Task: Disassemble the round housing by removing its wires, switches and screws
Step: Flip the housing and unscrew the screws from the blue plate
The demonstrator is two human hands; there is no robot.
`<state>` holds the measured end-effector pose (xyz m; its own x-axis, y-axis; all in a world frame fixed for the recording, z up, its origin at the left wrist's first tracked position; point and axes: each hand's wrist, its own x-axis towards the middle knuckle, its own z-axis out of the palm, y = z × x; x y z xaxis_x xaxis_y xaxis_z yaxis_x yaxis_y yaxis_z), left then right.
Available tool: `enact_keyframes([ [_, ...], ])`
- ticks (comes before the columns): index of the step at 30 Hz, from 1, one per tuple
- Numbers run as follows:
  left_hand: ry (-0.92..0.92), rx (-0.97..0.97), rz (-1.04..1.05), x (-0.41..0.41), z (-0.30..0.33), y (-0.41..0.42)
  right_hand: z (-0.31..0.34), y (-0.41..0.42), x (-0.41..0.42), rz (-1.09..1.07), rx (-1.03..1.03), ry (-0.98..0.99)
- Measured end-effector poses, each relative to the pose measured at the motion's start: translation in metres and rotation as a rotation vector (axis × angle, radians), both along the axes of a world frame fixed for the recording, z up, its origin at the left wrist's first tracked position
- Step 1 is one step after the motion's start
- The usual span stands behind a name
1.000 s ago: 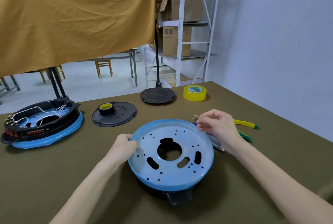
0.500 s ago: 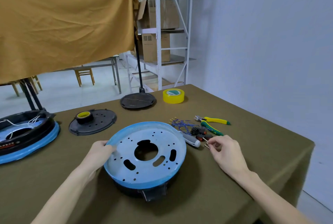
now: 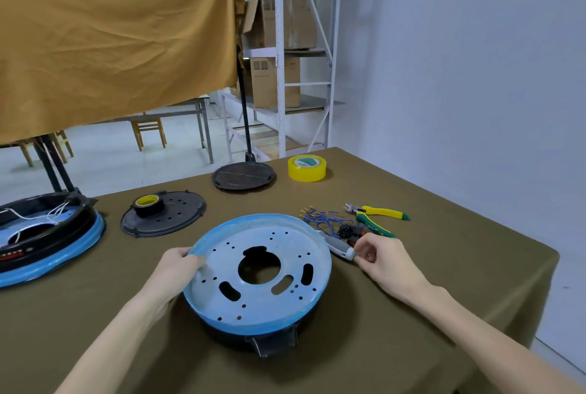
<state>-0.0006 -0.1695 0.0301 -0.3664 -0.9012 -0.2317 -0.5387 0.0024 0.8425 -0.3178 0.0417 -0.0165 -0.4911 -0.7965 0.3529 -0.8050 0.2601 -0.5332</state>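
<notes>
Fingers of the left hand [image 3: 177, 267] curl over the left rim of the round blue-filmed metal housing [image 3: 258, 270] at table centre, while the right hand [image 3: 382, 259], nearer the housing than half a second ago, pinches the grey-handled screwdriver [image 3: 337, 248] just beside a tangle of blue wires [image 3: 323, 219].

Single view, head-worn wide-angle camera: looks forward and down from above the near edge of the olive-covered table [image 3: 444, 282], close to the work. Both forearms enter from the bottom corners; the round housing [image 3: 257, 270] sits low centre. Upper frame reaches past the far table edge to the hanging cloth [image 3: 111, 38], shelving [image 3: 279, 61] and wall. No second view.
</notes>
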Motion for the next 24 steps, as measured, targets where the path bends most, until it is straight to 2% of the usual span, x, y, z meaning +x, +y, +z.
enact_keyframes([
  [4,0.014,0.033,0.026,0.001,-0.002,-0.002,0.003,0.004,0.0,-0.037,-0.029,0.12],
  [7,-0.01,0.088,0.015,0.003,-0.001,-0.005,0.016,0.002,0.024,0.022,-0.201,0.048],
  [9,-0.078,0.12,-0.03,0.006,0.002,-0.005,0.032,-0.006,0.051,0.146,-0.242,0.023],
  [10,-0.104,0.13,-0.046,0.008,0.003,-0.006,0.039,-0.009,0.066,0.229,-0.187,0.051],
  [12,-0.097,0.138,-0.04,0.012,0.004,-0.009,0.044,-0.011,0.091,0.348,-0.027,0.226],
  [14,-0.066,0.12,0.015,0.017,0.003,-0.014,0.045,-0.008,0.11,0.332,0.016,0.469],
  [16,-0.051,0.116,0.039,0.017,0.004,-0.014,0.049,-0.004,0.12,0.298,0.051,0.59],
  [19,-0.013,0.115,0.109,0.011,0.005,-0.012,0.052,-0.007,0.127,0.459,0.174,0.438],
  [22,0.091,0.156,0.149,0.007,0.004,-0.007,0.048,-0.017,0.134,0.645,0.173,0.528],
  [24,0.221,0.178,0.13,0.007,0.005,-0.006,0.049,-0.022,0.135,0.703,0.115,0.489],
])
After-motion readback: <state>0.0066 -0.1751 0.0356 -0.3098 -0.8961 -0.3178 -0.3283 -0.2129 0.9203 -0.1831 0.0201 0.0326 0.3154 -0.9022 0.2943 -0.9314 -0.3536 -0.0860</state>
